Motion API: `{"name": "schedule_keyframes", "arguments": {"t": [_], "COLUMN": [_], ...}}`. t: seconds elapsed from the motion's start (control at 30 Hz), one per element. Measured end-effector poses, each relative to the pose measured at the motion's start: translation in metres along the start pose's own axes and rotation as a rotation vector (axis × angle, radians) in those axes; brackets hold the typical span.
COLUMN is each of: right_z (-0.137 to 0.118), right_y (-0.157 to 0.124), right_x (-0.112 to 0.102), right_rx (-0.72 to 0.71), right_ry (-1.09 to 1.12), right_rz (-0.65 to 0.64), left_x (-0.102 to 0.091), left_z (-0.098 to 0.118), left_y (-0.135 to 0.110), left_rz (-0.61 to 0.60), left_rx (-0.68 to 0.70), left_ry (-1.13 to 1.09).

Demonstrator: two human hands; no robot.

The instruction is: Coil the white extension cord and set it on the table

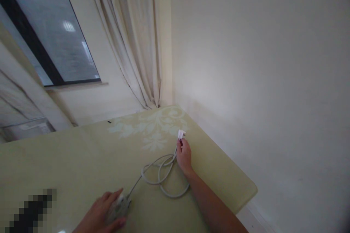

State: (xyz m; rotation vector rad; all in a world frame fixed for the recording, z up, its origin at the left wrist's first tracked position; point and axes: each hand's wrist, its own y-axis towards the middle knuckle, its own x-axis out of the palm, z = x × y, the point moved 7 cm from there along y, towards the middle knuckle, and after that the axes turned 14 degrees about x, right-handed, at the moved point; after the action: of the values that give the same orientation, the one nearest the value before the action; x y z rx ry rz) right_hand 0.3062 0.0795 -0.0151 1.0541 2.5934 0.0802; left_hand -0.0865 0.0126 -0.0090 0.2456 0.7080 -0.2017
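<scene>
- While your left hand [102, 207] closes round a pale block [117, 207], fingers on its far side and thumb on its near side, the end that bears the cord faces away from you and to the right; much of the block is hidden under your palm.
- From that end the grey cord [175, 197] runs rightward across the desk [82, 160], then curls into loose loops between your two hands — mostly nearer the right one.
- Your right hand [184, 154] pinches at the near end of the white plug [180, 134]; whether the grip is on its body or on the cord just behind, I cannot tell.
- The plug juts beyond those fingertips, its prongs aimed right — toward the wall [259, 62]. Your right hand is nearer it; your left is well apart.
</scene>
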Motion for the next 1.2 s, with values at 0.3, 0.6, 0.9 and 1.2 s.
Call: {"name": "schedule_keyframes", "arguments": {"t": [0.3, 0.6, 0.9, 1.2], "right_z": [0.006, 0.02, 0.018, 0.019], "right_y": [0.015, 0.026, 0.023, 0.015], "right_x": [-0.004, -0.013, -0.013, -0.005], "right_rx": [0.124, 0.24, 0.299, 0.267], "right_ry": [0.285, 0.348, 0.336, 0.257], "right_rz": [-0.285, -0.18, -0.195, -0.236], "left_x": [0.107, 0.15, 0.061, -0.041], "left_z": [0.128, 0.133, 0.099, 0.116], "left_y": [0.098, 0.139, 0.171, 0.204], "left_rz": [-0.295, -0.453, -0.342, 0.079], "left_rx": [0.372, 0.245, -0.021, -0.183], "left_ry": [0.385, 0.233, -0.343, -0.791]}}
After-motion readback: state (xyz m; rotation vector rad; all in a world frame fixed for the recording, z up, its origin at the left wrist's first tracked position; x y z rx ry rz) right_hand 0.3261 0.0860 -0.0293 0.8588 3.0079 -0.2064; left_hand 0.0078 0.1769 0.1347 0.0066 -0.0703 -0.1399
